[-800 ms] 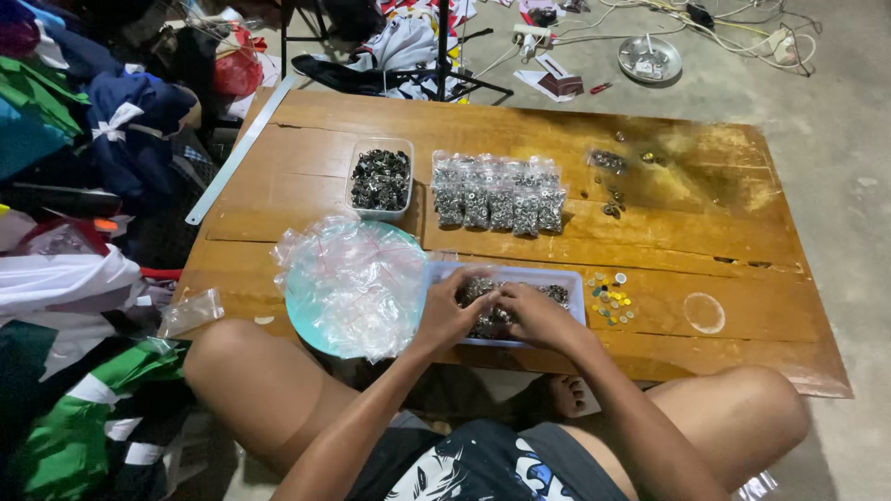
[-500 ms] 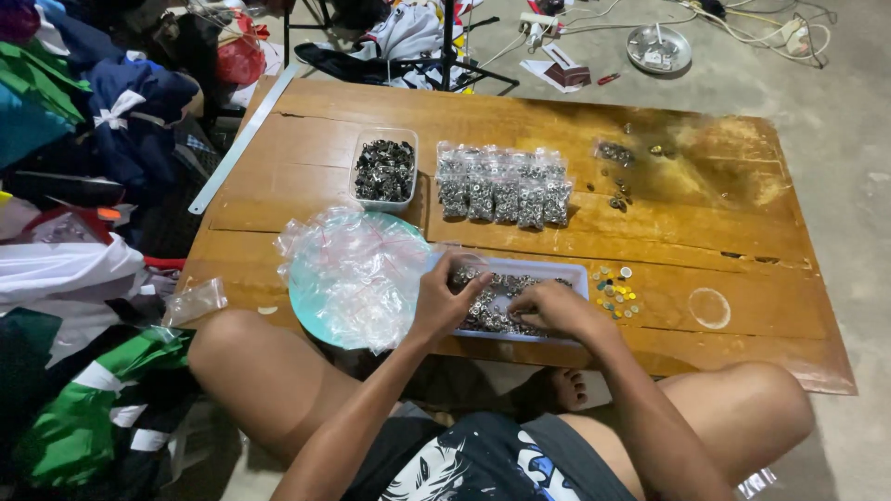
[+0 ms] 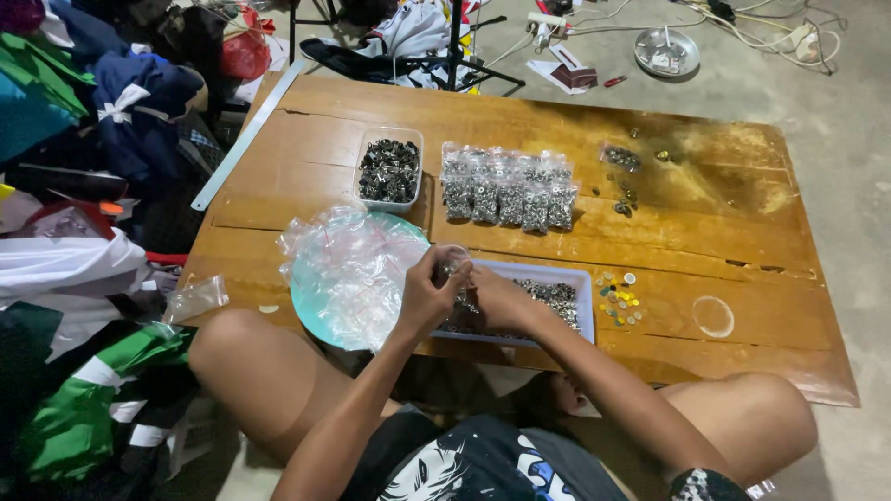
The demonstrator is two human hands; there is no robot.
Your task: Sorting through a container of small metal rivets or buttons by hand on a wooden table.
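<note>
My left hand [image 3: 429, 289] and my right hand [image 3: 492, 295] meet above the near end of a low wooden table [image 3: 724, 232]. Together they hold a small clear plastic bag [image 3: 452, 256] between their fingertips. Under them lies a white rectangular tray [image 3: 583, 278] full of small dark metal pieces [image 3: 557, 297]. To the left of my hands, a pile of empty clear bags [image 3: 348, 264] covers a teal round plate [image 3: 311, 311].
A clear tub of metal pieces [image 3: 390, 170] and a row of filled small bags [image 3: 509, 190] sit mid-table. Small coloured discs [image 3: 619, 297] lie right of the tray. Clothes and bags [image 3: 83, 186] pile up on the left. A long ruler [image 3: 246, 134] leans off the table's left edge.
Both hands have lifted off the tray's contents and come together, now holding a small clear bag up between them. The camera has shifted slightly.
</note>
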